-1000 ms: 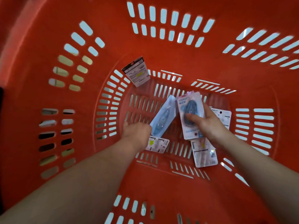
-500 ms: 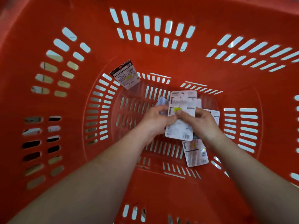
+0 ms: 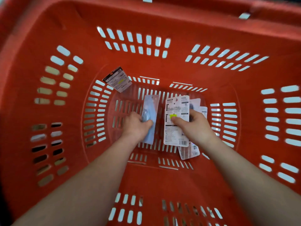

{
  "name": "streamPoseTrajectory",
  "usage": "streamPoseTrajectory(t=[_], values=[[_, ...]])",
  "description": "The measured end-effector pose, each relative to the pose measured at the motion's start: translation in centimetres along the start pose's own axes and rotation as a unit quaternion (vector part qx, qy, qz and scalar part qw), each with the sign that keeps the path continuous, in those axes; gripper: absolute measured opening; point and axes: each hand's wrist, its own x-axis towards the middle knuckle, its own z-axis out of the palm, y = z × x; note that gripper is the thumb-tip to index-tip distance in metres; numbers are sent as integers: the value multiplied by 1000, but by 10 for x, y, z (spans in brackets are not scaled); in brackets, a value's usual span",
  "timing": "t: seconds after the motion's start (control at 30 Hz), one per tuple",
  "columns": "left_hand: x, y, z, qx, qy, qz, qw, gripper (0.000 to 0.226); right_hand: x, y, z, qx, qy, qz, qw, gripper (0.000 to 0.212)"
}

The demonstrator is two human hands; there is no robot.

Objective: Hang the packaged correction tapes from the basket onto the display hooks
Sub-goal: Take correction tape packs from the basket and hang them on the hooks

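Head view, straight down into red basket point(image 3: 162, 20); both hands are at its slotted floor. Left hand point(image 3: 136, 126) is curled round 1 blue-faced pack point(image 3: 150, 108), thumb on its face, pack tilted near upright. Right hand point(image 3: 195, 126) pinches white-backed pack point(image 3: 176, 137), thumb on the yellow sticker, print side to camera. Second pack point(image 3: 194, 103) fans out behind it, apparently in the same grip. Thin pack edge point(image 3: 204, 110) shows further right; cannot tell if held or lying on the floor. Display hooks not in view.

Risks, my read:
- Right-hand stack is fanned, not squared, so the back card could slide out on the lift and fall into the basket.
- Packs face different ways (1 back out, 1 front out), so hang holes may not line up at the hooks. Needs sorting first.
- Blister plastic looks slick. Left grip sits mid-pack, likely fine.
- Loose pack point(image 3: 189, 152) lies partly under the right wrist and could get dragged or missed.
- Corner pack point(image 3: 118, 79) leans on the far-left wall, well apart from both hands, so it is easy to leave behind.
- Frame is motion-blurred, so counts are approximate.

Count: 6 packs visible, 1 in left hand, 2 in right, 1 unclear, 2 loose. 2 hands. 1 basket. 0 hooks seen.
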Motion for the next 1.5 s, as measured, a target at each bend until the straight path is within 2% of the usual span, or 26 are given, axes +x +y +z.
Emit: streamPoseTrajectory(t=[0.07,0.13,0.23,0.3,0.37,0.4,0.47,0.53,0.63,0.73,0.83,0.93,1.07,1.13,1.23,1.33,1.5], values=[[-30,10,-21,-173,-45,-54,982,22,-19,-15,-1,-14,-4,-1,1000,12],[-62,22,-41,-285,-54,-71,954,32,-42,-37,-5,-29,-12,-11,999,9],[-122,46,-67,-402,-43,-40,914,52,-84,-77,-18,-84,-21,-52,995,5],[-166,66,-84,-466,-47,-14,884,55,-116,-103,-33,-103,-14,-85,991,12],[-207,83,-97,-487,-46,13,872,39,-147,-128,-49,-110,-16,-99,989,26],[-227,90,-103,-493,-47,19,869,34,-164,-140,-57,-105,-32,-98,989,27],[-266,108,-115,-505,-40,21,862,37,-197,-161,-74,-104,-65,-110,986,41],[-303,127,-128,-524,-24,18,851,35,-226,-180,-90,-133,-65,-134,980,53],[-355,152,-151,-540,-8,25,841,36,-270,-207,-116,-145,-54,-174,972,33],[-407,170,-178,-544,-2,68,837,39,-317,-235,-137,-117,-88,-200,969,7],[-460,185,-197,-542,28,96,835,29,-361,-255,-157,-120,-75,-229,963,19],[-519,198,-206,-549,92,99,825,26,-408,-275,-176,-108,-101,-245,958,29],[-595,210,-216,-591,166,96,783,24,-470,-306,-199,-96,-169,-251,948,16],[-627,208,-223,-614,206,89,757,19,-502,-320,-206,-92,-200,-263,939,19],[-672,197,-237,-630,262,91,725,27,-550,-337,-207,-107,-241,-310,913,15],[-715,183,-251,-651,308,88,688,18,-596,-351,-198,-121,-290,-342,885,9],[-788,151,-270,-695,338,106,626,21,-667,-357,-167,-172,-381,-360,834,27]])
